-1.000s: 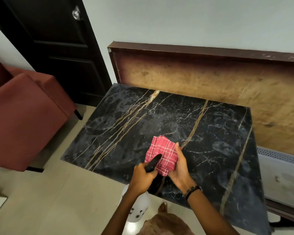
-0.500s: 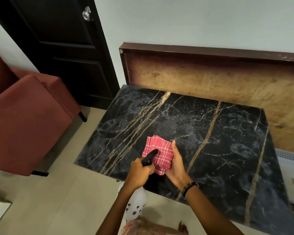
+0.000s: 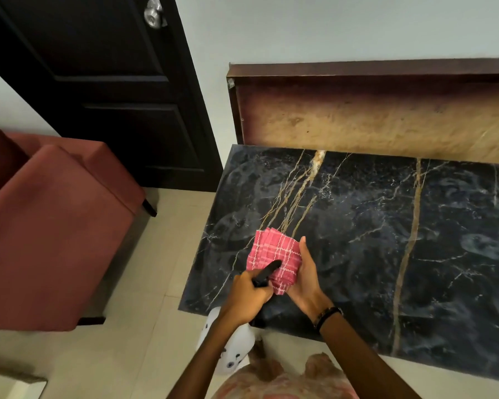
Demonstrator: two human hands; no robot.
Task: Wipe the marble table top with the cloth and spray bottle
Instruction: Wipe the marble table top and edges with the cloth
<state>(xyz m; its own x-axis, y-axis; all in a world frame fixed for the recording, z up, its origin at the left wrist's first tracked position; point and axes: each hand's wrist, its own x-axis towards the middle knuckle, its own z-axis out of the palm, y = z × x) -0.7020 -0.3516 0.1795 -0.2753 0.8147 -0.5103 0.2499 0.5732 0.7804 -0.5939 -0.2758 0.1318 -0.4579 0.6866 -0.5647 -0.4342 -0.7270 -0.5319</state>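
Note:
A folded red checked cloth (image 3: pixel 272 256) is held over the near left part of the black marble table top (image 3: pixel 372 226). My right hand (image 3: pixel 307 279) grips the cloth from its right side, thumb along its edge. My left hand (image 3: pixel 248 298) grips the black head of a white spray bottle (image 3: pixel 231 349), and the nozzle points at the cloth. The bottle's body hangs below my left wrist, past the table's near edge.
A dark red armchair (image 3: pixel 49 226) stands on the tiled floor to the left of the table. A dark door (image 3: pixel 98 82) is behind it. A brown wooden board (image 3: pixel 372 110) leans against the wall along the table's far edge.
Both hands, with cloth and bottle, have shifted toward the table's left side. The grips look the same.

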